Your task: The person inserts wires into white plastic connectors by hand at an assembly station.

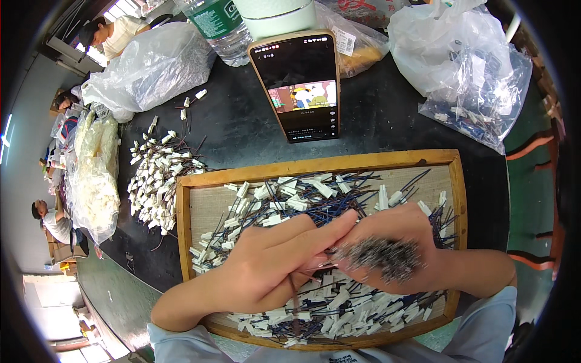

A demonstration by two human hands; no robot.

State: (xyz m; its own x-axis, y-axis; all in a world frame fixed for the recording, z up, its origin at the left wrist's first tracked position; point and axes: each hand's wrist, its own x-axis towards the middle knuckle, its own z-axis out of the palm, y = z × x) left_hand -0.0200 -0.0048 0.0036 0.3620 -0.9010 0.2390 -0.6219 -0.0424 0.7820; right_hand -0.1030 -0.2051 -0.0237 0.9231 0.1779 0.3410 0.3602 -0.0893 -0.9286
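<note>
Both my hands meet over a wooden-framed tray point(318, 163) heaped with small white plug connectors point(324, 189) on dark wires. My right hand point(402, 221) is closed round a thick bundle of thin wires point(387, 257), whose many silvery ends face up. My left hand point(266, 260) is closed in a pinch beside that bundle, its fingertips touching the right hand. Thin brown wires point(295, 299) hang down from under the left fingers. What lies between the left fingertips is mostly hidden.
A pile of white connectors point(160, 181) lies left of the tray. Beyond it stand a phone point(302, 91) playing a video, a water bottle point(221, 30) and a pale green container point(275, 15). Plastic bags point(151, 66) line the table's far side. Several people sit at the far left.
</note>
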